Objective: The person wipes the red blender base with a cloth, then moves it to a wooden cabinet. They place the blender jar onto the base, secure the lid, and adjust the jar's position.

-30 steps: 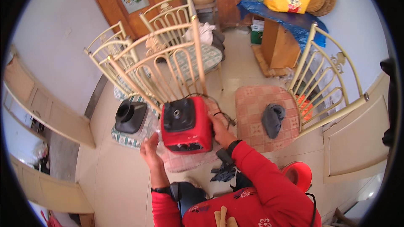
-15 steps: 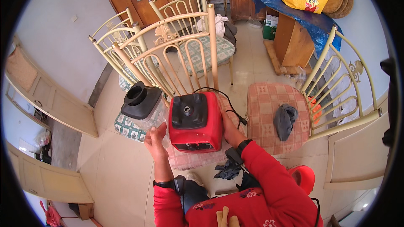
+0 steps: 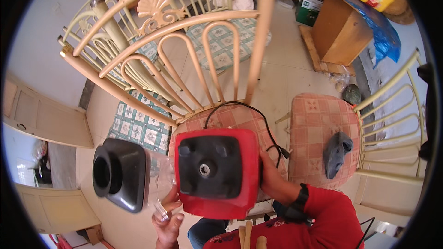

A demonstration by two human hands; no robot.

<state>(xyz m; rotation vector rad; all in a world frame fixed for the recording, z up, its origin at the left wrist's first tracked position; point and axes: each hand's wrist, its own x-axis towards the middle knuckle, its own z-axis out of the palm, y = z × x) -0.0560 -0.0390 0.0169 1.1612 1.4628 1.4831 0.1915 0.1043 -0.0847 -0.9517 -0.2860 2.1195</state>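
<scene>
A red blender base (image 3: 251,170) with a black top and a metal drive socket stands on the pink-checked chair seat in front of me. My right hand (image 3: 279,182) presses against its right side, thumb up and fingers partly hidden. To the left, a clear blender jar (image 3: 159,175) with a black lid (image 3: 127,175) hangs tilted, its lid toward the left. My left hand (image 3: 168,223) is closed round the jar's clear handle. The jar is off the base and close beside it. A black power cord (image 3: 258,110) curves behind the base, its plug at the right.
A second pink-checked chair (image 3: 314,120) stands at the right with a grey cloth (image 3: 338,154) on it. Several cream metal chairs with green-checked seats (image 3: 138,120) crowd the far left. A wooden stand (image 3: 341,27) under blue plastic sheeting is at the far right.
The view has come closer to the chair and the base. The jar has tipped further left and sits lower, with my left hand on its handle. My right hand stays at the base's right side.
</scene>
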